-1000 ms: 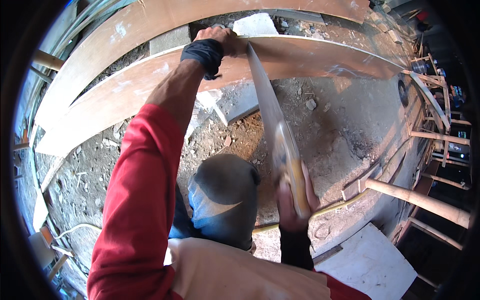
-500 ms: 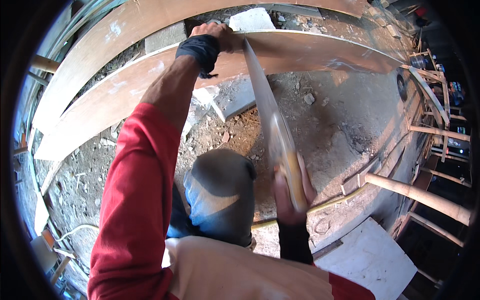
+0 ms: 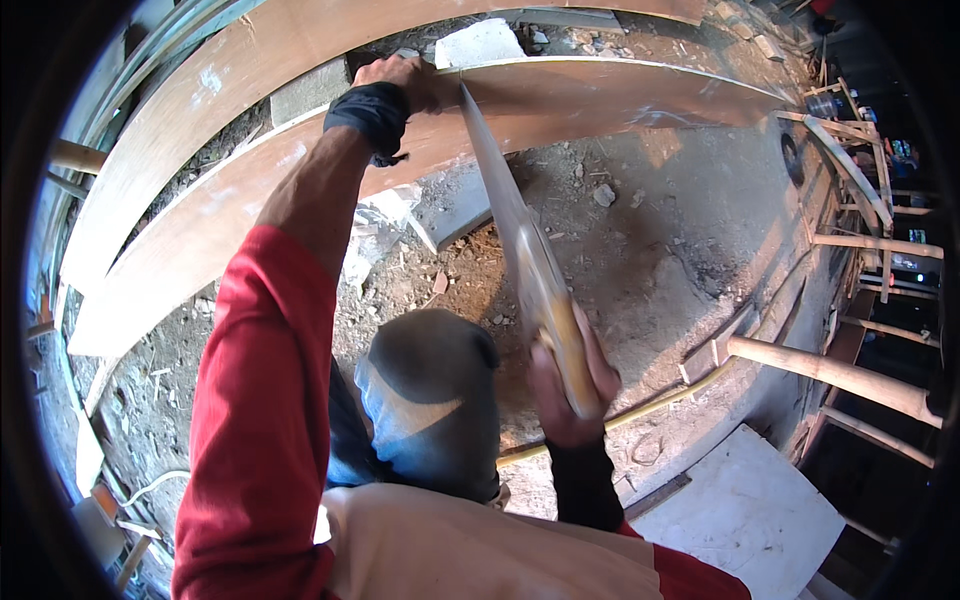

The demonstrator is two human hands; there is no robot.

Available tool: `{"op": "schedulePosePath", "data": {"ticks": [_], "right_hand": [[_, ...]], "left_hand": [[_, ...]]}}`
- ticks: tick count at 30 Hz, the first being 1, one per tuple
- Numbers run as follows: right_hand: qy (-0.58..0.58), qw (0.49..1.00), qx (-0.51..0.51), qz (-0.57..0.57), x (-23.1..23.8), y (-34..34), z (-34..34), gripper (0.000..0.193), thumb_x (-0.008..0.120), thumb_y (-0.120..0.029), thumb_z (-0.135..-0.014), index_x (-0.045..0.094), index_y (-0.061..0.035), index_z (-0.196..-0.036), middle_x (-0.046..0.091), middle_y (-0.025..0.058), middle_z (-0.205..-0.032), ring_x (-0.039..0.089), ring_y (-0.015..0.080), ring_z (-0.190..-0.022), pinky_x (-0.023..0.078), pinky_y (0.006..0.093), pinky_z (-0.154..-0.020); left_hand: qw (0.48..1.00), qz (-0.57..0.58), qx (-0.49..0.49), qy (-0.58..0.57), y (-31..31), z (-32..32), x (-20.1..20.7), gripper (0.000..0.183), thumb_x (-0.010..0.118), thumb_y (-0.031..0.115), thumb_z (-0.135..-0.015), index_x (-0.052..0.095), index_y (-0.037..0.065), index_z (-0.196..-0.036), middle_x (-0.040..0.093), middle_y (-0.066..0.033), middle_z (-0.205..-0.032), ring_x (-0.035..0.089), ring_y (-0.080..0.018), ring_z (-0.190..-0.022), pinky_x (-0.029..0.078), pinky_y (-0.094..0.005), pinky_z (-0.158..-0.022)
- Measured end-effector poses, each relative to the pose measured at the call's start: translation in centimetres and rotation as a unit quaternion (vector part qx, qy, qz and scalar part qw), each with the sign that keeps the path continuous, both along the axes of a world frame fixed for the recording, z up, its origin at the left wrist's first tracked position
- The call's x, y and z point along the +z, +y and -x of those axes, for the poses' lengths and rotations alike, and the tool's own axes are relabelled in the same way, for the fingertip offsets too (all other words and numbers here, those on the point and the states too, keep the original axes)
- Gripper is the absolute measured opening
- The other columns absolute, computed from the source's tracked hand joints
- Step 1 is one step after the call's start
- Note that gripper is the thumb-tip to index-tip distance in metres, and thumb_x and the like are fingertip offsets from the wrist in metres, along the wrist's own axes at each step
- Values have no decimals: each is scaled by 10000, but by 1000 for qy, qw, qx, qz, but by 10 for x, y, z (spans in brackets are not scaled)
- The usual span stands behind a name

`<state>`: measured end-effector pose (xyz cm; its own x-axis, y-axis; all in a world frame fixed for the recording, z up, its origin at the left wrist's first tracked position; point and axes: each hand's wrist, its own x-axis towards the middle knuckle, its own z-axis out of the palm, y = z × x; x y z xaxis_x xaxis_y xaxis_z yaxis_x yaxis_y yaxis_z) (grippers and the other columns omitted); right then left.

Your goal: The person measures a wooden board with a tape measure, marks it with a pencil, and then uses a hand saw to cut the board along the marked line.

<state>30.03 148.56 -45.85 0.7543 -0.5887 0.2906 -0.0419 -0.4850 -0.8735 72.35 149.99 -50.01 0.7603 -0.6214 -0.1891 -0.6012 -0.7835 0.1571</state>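
Observation:
A long, thin brown wooden board (image 3: 620,95) stretches across the far side, its pale edge facing up. My left hand (image 3: 398,80), with a dark cloth band round the wrist, grips that edge. In my right hand (image 3: 575,385) is the yellowish handle of a handsaw (image 3: 500,190). The blade points away from me, and its narrow end meets the board just right of my left hand. Motion blurs the handle and the nearer part of the blade.
A second long board (image 3: 150,150) lies beyond the first, with grey blocks (image 3: 480,42) between them. My bent knee (image 3: 430,370) is below the board. Rubble covers the ground. At right are a bamboo pole (image 3: 830,378), a yellow hose (image 3: 650,408) and a white panel (image 3: 740,505).
The whole view has shifted, so the boards and hands appear further left. The saw's far end stays at the same spot on the board, and both hands keep their grips.

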Motion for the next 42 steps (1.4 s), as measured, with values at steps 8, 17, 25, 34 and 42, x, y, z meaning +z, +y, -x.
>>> {"op": "schedulePosePath", "data": {"ticks": [8,17,25,34,42], "right_hand": [[-105,992,66,-27,-39,-66,-164,464,697,-54,-916,584,93,-1341,730,193,-994,713,217,-899,578,360,-791],[3,990,11,-142,11,4,30,559,647,-6,-929,454,154,-1428,644,329,-1279,697,340,-1132,553,402,-991],[-77,994,68,-34,-42,-77,-186,444,681,-41,-940,577,107,-1345,724,204,-1033,698,210,-826,568,345,-716],[4,991,1,-131,18,-8,-22,483,626,23,-935,499,172,-1377,636,326,-1299,693,347,-1148,569,398,-962],[-78,995,54,-8,-63,-60,-157,471,671,-66,-926,576,92,-1360,729,221,-1000,719,243,-860,574,356,-773]], "left_hand": [[998,-1,1,-62,-4,18,-1,545,820,558,-744,758,208,-1156,753,-115,-1137,714,-300,-1092,567,-430,-933],[1000,2,11,-16,1,-2,-8,610,833,543,-736,734,198,-1230,739,-128,-1178,687,-329,-1144,518,-456,-1001],[999,-18,3,-32,-3,13,3,565,823,527,-765,732,222,-1233,747,-113,-1162,704,-323,-1111,548,-443,-960],[999,-4,11,-30,-3,-16,-19,458,783,482,-813,749,219,-1186,753,-133,-1118,717,-343,-1056,556,-456,-933],[999,-25,11,-34,-4,8,5,554,807,513,-763,722,254,-1246,755,-82,-1153,717,-285,-1103,564,-438,-932]]}}
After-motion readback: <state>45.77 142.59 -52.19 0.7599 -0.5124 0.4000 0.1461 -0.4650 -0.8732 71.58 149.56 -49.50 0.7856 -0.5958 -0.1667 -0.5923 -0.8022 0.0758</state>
